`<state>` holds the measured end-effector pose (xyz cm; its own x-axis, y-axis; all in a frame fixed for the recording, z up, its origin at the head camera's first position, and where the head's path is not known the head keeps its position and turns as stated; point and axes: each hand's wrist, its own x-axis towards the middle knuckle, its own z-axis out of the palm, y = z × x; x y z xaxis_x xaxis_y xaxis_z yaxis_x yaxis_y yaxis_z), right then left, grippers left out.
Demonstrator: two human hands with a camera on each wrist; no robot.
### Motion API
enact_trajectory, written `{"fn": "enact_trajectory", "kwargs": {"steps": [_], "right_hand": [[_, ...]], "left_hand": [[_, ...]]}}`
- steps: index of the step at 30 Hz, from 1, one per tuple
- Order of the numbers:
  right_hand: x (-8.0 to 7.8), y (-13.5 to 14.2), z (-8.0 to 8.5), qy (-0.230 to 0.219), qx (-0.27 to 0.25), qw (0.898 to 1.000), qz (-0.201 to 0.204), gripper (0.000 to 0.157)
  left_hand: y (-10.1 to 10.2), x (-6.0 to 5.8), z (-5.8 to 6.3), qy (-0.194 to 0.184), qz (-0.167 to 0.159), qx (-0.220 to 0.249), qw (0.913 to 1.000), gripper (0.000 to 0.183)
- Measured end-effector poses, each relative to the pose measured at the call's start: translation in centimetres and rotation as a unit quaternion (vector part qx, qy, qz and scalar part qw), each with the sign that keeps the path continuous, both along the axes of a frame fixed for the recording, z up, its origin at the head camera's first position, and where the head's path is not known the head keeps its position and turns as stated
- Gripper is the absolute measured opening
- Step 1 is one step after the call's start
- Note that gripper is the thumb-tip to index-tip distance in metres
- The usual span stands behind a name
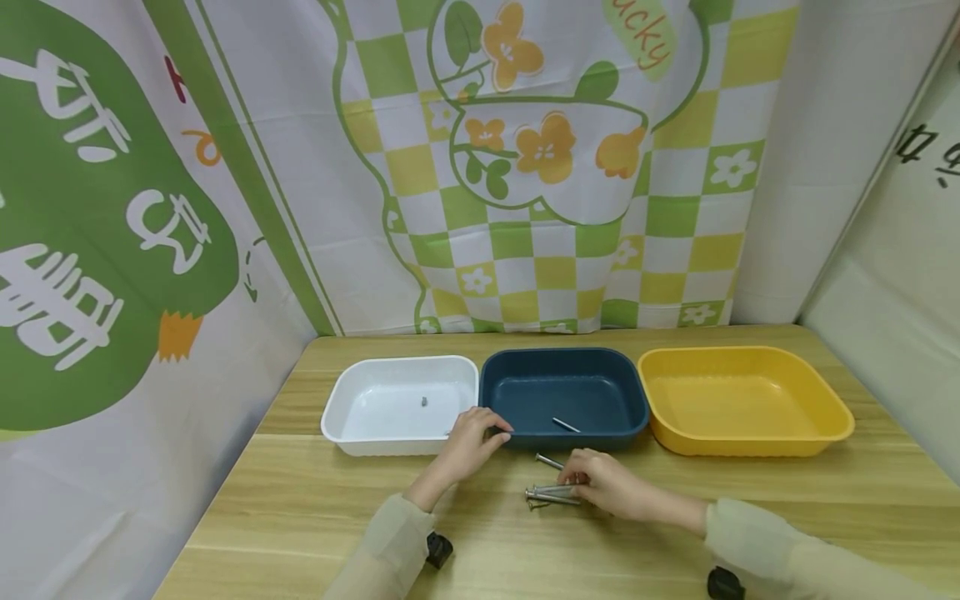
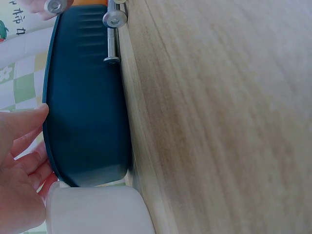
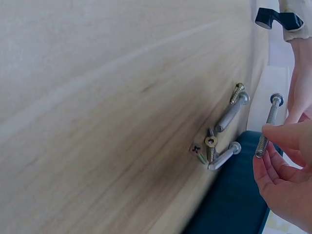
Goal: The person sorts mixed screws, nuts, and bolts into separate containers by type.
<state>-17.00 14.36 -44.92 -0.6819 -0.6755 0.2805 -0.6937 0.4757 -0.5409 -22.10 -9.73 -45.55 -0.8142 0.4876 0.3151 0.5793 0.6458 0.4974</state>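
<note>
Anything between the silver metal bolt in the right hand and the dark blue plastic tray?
Low down, another silver metal bolt lies on the wood-grain table before the tray; above its near wall, nothing visible.

From here I cannot identify the small grey piece (image 1: 424,402) in the white tray (image 1: 386,447), too tiny in the head view; the right grip (image 1: 609,483) hides one bolt's (image 1: 550,461) end; in the left wrist view, picture edges cut off that grip and the tray.
</note>
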Motion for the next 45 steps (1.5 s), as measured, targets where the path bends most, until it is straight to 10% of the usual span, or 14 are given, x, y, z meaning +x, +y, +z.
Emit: {"fn": "enact_trajectory", "kwargs": {"steps": [45], "right_hand": [[-3.2, 2.2, 3.6, -0.007, 0.012, 0.997, -0.072, 0.012]], "left_hand": [[0.0, 0.1, 0.0, 0.002, 0.003, 0.000, 1.0000, 0.011]]}}
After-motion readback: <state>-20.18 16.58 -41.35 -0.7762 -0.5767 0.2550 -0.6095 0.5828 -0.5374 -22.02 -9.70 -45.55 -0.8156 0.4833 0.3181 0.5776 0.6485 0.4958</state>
